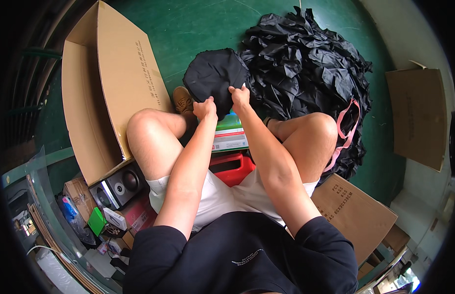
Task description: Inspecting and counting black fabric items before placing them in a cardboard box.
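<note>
A round black fabric cover [212, 73] with a gathered edge is spread out in front of me, above the green floor. My left hand [206, 109] pinches its near edge, thumb toward the middle. Slightly farther out, my right hand [240, 96] grips the near right edge with closed fingers. Touching the cover's right side is a large heap of crumpled black fabric [306, 63]. Below my hands, between my legs, a box with green, white and red printing [231, 138] is partly hidden by the cover and my forearms.
A tall open cardboard box [124, 63] stands at my left. Between my thighs is a red plastic thing [232, 169]. A pink strap [344, 132] lies along the heap. Another cardboard box [417, 115] stands far right, and one [357, 215] sits near right. A black speaker [123, 186] is lower left.
</note>
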The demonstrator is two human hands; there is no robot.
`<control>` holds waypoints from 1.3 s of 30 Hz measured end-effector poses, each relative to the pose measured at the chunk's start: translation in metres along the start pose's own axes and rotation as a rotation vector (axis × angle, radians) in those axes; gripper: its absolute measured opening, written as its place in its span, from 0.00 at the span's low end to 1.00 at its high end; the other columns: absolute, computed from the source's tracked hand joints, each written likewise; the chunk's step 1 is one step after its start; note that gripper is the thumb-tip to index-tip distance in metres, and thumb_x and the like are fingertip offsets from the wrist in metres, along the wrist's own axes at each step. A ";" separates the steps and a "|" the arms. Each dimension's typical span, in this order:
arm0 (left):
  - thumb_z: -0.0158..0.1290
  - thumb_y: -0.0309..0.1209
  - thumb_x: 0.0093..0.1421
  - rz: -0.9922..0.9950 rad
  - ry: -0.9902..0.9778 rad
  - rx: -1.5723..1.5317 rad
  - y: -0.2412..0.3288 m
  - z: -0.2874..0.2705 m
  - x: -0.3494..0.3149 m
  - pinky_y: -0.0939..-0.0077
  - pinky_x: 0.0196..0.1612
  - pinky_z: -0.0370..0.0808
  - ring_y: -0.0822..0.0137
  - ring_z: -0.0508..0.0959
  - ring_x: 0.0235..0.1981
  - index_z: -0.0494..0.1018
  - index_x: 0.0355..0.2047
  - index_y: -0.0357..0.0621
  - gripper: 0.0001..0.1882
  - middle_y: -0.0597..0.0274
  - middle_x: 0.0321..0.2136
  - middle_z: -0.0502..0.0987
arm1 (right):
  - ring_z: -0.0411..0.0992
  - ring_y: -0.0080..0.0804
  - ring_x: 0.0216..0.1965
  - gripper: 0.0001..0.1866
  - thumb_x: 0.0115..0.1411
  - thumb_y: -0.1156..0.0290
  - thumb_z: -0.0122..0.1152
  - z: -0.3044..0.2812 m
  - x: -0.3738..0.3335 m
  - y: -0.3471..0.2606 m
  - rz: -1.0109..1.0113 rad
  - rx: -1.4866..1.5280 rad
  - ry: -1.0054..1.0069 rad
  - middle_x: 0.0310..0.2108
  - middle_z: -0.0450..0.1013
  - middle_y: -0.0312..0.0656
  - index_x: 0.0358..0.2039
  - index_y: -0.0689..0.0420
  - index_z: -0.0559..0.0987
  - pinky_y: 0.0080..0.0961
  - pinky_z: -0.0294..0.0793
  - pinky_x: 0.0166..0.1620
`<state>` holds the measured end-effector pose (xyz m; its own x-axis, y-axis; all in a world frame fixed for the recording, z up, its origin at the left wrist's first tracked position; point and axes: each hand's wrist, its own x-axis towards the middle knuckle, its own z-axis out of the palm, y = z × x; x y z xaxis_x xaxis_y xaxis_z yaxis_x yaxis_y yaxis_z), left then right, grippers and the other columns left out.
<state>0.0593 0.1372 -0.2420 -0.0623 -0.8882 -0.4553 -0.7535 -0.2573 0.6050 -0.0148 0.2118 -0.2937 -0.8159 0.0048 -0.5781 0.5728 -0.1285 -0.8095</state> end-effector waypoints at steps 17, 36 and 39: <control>0.51 0.41 0.64 -0.036 -1.254 -1.549 0.133 -0.068 0.018 0.61 0.57 0.72 0.57 0.77 0.50 0.71 0.53 0.37 0.23 0.52 0.50 0.76 | 0.75 0.32 0.48 0.12 0.64 0.78 0.55 0.058 -0.092 -0.161 -0.174 0.630 -0.683 0.47 0.76 0.42 0.48 0.61 0.74 0.32 0.75 0.54; 0.59 0.18 0.52 0.301 -1.528 -1.165 0.111 -0.262 -0.104 0.63 0.54 0.76 0.60 0.79 0.48 0.69 0.54 0.34 0.27 0.53 0.46 0.78 | 0.72 0.45 0.53 0.38 0.58 0.40 0.58 -0.086 -0.162 -0.208 0.631 0.313 -0.976 0.53 0.73 0.51 0.57 0.59 0.72 0.44 0.68 0.59; 0.62 0.18 0.44 0.341 -1.561 -0.986 0.102 -0.265 -0.113 0.66 0.59 0.69 0.61 0.77 0.50 0.69 0.54 0.35 0.33 0.55 0.47 0.78 | 0.76 0.47 0.48 0.28 0.54 0.68 0.61 -0.081 -0.211 -0.217 0.586 0.251 -1.074 0.49 0.75 0.54 0.55 0.67 0.71 0.45 0.75 0.56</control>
<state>0.1633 0.1107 0.0444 -0.9998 0.0132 -0.0142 -0.0192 -0.7704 0.6373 0.0396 0.3193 -0.0044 -0.1620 -0.9131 -0.3741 0.9371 -0.0236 -0.3483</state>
